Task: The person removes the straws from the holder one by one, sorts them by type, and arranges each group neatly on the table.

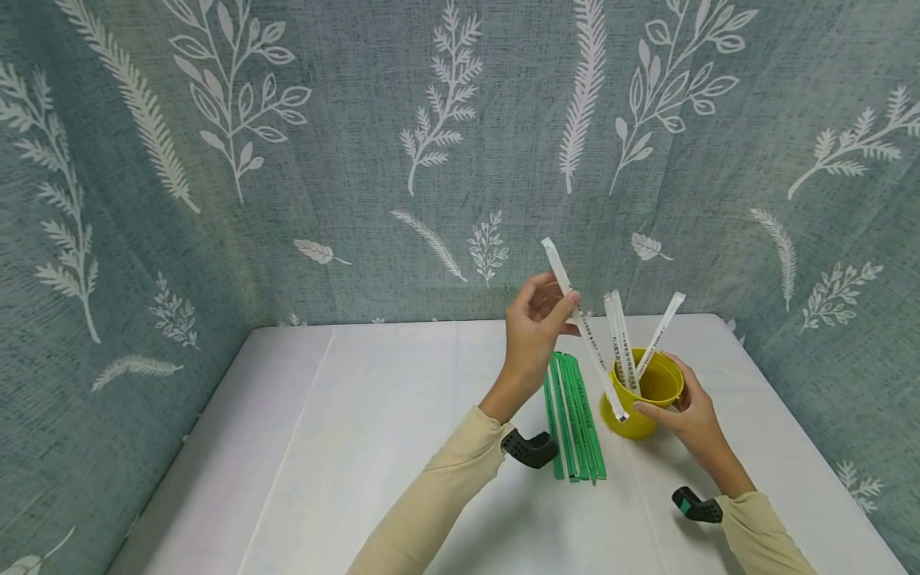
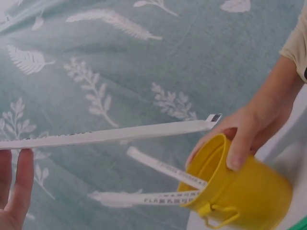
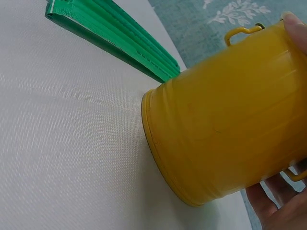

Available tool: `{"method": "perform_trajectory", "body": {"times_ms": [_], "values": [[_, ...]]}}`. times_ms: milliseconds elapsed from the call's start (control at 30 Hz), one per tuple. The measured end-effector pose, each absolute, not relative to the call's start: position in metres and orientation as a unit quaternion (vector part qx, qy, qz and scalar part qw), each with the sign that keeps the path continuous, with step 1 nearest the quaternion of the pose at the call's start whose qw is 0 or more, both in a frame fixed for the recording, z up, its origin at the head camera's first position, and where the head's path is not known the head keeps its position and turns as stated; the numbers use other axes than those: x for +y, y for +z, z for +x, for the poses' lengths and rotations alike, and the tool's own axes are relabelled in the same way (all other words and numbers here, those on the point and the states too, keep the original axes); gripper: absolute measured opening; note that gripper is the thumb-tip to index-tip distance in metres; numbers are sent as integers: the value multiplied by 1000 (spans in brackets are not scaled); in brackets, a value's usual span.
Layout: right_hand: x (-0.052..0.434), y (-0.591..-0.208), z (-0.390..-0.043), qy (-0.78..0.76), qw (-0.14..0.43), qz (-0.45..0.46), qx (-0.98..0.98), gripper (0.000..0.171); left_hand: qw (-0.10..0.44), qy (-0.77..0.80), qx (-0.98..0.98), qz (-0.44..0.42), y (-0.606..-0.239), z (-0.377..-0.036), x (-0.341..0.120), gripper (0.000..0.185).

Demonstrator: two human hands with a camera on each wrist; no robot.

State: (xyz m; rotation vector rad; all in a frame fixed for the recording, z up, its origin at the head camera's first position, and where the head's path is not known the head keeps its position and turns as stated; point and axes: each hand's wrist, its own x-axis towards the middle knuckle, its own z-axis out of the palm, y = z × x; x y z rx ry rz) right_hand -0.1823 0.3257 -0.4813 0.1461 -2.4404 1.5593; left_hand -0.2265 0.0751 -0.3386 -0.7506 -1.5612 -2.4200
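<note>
My left hand (image 1: 530, 335) pinches a long, white paper-wrapped straw (image 1: 590, 343) between thumb and fingers. The straw slants, its lower end in front of the yellow bucket's left side in the head view; its dark tip (image 2: 214, 118) shows in the left wrist view. My right hand (image 1: 693, 415) grips the small yellow bucket (image 1: 640, 425) at its right side, thumb near the rim. Several white wrapped straws (image 1: 620, 343) with printed lettering lean inside the bucket, one (image 1: 663, 326) tilted to the right. The bucket's base is on the table in the right wrist view.
Long green wrapped sticks (image 1: 575, 419) lie side by side on the white tablecloth (image 1: 374, 431), left of the bucket. Small handle loops (image 3: 242, 32) stick out from the bucket. A leaf-patterned curtain (image 1: 359, 160) hangs behind and at both sides.
</note>
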Motion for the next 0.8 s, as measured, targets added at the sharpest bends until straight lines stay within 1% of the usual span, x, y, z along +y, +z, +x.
{"method": "perform_trajectory", "body": {"times_ms": [467, 800], "values": [[327, -482, -179, 534, 117, 46, -836, 86, 35, -811, -544, -213, -344, -231, 56, 39], [326, -480, -182, 532, 111, 41, -838, 86, 4, -805, -564, -182, -353, -236, 44, 37]]}}
